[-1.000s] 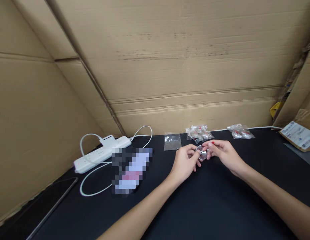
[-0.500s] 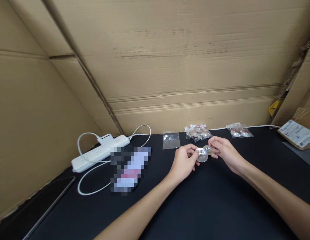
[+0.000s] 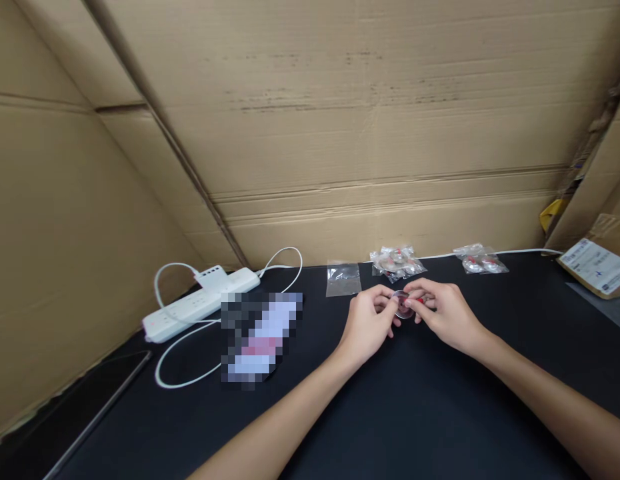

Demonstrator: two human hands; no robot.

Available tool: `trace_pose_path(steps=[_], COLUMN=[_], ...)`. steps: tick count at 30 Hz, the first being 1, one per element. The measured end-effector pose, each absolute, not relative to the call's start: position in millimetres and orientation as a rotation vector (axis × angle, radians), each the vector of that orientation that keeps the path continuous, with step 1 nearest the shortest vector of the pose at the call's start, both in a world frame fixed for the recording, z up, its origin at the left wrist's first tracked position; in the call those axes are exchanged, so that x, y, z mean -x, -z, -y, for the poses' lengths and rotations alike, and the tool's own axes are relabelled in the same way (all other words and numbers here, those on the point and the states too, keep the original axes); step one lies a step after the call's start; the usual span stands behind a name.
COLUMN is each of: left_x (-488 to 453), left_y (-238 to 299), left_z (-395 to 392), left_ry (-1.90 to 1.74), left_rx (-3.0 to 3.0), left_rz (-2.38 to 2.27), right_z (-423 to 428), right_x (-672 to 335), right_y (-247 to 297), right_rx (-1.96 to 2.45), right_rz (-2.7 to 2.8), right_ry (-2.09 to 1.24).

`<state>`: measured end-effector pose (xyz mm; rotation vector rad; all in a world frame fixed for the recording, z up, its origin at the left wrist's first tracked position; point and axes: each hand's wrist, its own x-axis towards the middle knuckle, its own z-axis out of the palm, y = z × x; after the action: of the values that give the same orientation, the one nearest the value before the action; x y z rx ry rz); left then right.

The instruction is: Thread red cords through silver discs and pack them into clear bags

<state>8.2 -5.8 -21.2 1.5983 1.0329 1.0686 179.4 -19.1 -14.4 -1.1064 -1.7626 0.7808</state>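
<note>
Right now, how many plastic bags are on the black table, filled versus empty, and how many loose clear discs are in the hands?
Filled bags: 2, one behind the hands and one further right
Empty bag: 1
Loose clear disc: 1, pinched between left hand and right hand
Total: 4

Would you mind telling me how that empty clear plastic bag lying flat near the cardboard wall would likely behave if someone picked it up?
The clear bag looks thin and lies flat on the black table, so it is probably very light and floppy. Its glossy film may be slippery, and a push would likely make it slide rather than roll.
</note>
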Motion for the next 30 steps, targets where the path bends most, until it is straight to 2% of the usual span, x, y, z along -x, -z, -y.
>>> trace_pose_path(steps=[7,30], left_x=[-9.9,-15.3], left_y=[21.5,25.6], left_z=[6.4,7.6], left_ry=[-1.054,-1.099], left_rx=[-1.559,-1.402], left_rz=[-1.027,-0.879], right_z=[21.9,17.4], right_x=[-180.1,-179.6], right_y=[9.6,17.4], right_rx=[1.125,1.155], right_rz=[1.952,1.958], right_ry=[-0.451,-0.216])
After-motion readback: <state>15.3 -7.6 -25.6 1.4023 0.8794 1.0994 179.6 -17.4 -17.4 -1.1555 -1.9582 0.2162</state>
